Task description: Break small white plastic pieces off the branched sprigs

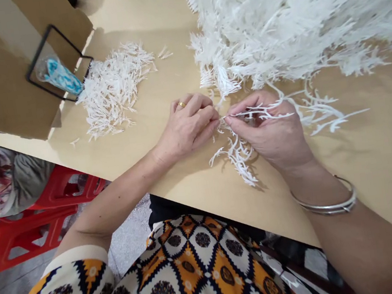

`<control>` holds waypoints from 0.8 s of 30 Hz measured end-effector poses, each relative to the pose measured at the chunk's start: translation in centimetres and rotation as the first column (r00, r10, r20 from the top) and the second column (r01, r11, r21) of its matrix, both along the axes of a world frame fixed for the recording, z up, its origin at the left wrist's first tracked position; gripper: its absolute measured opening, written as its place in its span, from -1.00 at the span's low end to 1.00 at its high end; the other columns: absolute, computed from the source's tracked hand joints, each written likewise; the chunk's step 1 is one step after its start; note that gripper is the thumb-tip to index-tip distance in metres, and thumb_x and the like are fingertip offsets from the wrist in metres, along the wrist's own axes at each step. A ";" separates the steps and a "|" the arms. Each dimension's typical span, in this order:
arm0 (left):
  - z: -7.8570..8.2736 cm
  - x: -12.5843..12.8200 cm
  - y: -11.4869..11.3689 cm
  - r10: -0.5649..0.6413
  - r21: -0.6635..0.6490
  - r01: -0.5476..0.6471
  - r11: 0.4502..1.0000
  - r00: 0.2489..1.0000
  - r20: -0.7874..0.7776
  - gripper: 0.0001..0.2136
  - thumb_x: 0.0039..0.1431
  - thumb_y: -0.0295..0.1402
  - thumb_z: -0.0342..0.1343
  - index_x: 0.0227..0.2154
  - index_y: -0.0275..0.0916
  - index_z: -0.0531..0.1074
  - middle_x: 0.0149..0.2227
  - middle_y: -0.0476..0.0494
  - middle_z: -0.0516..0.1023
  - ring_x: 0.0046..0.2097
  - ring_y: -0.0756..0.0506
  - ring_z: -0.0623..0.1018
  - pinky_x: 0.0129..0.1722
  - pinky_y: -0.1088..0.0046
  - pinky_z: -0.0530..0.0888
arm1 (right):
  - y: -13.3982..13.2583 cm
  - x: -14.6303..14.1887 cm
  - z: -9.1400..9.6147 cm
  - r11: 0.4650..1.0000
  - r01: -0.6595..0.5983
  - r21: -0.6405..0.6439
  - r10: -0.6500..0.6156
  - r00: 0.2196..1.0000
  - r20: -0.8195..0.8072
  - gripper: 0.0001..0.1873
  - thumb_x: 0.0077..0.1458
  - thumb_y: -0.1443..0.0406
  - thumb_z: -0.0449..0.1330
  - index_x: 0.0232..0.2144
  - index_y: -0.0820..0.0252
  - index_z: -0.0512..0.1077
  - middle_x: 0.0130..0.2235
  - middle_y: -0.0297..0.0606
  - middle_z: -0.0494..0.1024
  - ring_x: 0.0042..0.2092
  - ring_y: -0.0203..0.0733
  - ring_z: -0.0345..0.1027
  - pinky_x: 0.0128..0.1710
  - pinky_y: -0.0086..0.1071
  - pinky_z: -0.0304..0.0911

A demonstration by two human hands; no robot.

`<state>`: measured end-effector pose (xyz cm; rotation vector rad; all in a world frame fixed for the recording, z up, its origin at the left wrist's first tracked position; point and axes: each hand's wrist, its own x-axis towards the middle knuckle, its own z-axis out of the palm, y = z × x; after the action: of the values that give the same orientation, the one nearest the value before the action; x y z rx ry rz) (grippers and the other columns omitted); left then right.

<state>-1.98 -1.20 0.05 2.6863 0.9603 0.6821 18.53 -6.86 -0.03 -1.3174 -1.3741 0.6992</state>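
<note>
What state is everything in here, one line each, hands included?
Left hand: fingers bent, grip hidden
Right hand: pinched shut
Branched white strand: held in the right hand
Small white heap: loose, spread out
Large white pile: heaped
Clear container: holds something blue and white
Silver bangle: worn

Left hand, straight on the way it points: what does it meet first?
Likely the white strand pinched in the right hand, then that hand's fingertips; they're just past the left hand, exact gap unclear.
</note>
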 end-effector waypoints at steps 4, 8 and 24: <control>0.2 0.1 0.0 -0.040 -0.109 0.039 0.993 0.999 -0.008 -0.68 0.62 -0.15 -0.07 -0.15 -0.13 0.54 0.01 -0.15 0.60 0.08 -0.19 0.53 0.16 0.11 0.25 | 0.2 -0.7 -0.7 0.998 0.055 0.021 -0.057 0.996 0.064 -0.84 0.07 0.39 0.39 -0.38 0.05 0.50 -0.41 -0.40 0.57 -0.46 -0.26 0.28 -0.43 -0.26 0.21; 0.5 0.0 -0.6 -0.110 -0.136 0.116 0.984 0.993 0.050 -0.65 0.63 -0.12 -0.09 -0.16 -0.14 0.55 0.01 -0.15 0.61 0.10 -0.20 0.51 0.14 0.11 0.24 | 1.7 -0.1 -2.2 0.980 0.182 0.085 -0.192 0.972 0.133 -0.74 0.04 0.50 0.35 -0.40 0.02 0.47 -0.37 -0.37 0.59 -0.38 -0.19 0.35 -0.28 -0.18 0.35; -3.1 -4.8 5.6 0.400 0.213 -0.604 0.768 0.712 0.577 -0.41 0.48 0.27 -0.05 0.35 0.06 0.14 0.37 -0.26 0.18 0.44 -0.24 0.18 0.44 -0.09 0.26 | 1.5 1.4 -2.0 0.997 0.072 0.040 -0.063 0.978 -0.198 -0.77 0.05 0.33 0.51 -0.34 -0.02 0.54 -0.32 -0.43 0.65 -0.29 -0.20 0.52 -0.15 -0.17 0.48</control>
<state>-6.77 4.38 -3.06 2.2747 1.5573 1.7645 19.97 -5.39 -1.99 -1.2177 -1.1744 0.7263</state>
